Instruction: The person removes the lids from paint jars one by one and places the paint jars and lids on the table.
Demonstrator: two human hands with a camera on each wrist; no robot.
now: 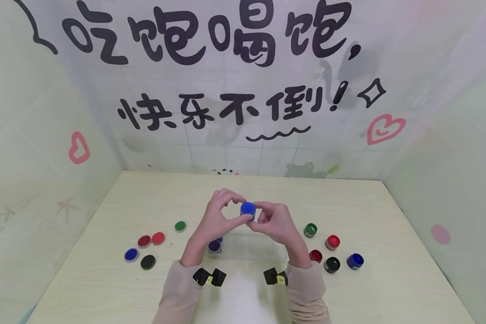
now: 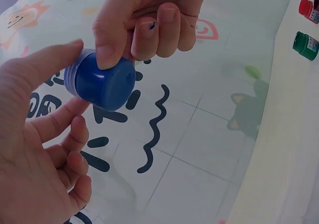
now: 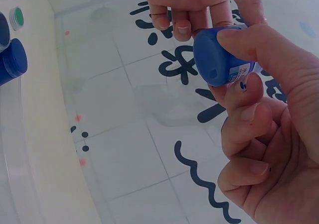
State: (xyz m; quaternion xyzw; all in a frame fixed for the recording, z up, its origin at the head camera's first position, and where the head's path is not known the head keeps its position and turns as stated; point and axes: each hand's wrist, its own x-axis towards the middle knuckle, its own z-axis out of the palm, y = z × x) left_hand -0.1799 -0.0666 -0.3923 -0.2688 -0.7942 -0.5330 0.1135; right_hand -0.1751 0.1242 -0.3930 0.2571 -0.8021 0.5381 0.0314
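In the head view, a blue jar (image 1: 248, 209) is up over the table (image 1: 389, 216), with the left hand (image 1: 218, 213) and the right hand (image 1: 275, 219) both pinching it. In the left wrist view, the left finger and thumb nip the clear lid (image 2: 73, 78); the right ones hold the blue part. It looks light and hard. In the right wrist view, its smooth, round side could slip, so grip both sides, near the label (image 3: 239, 72).
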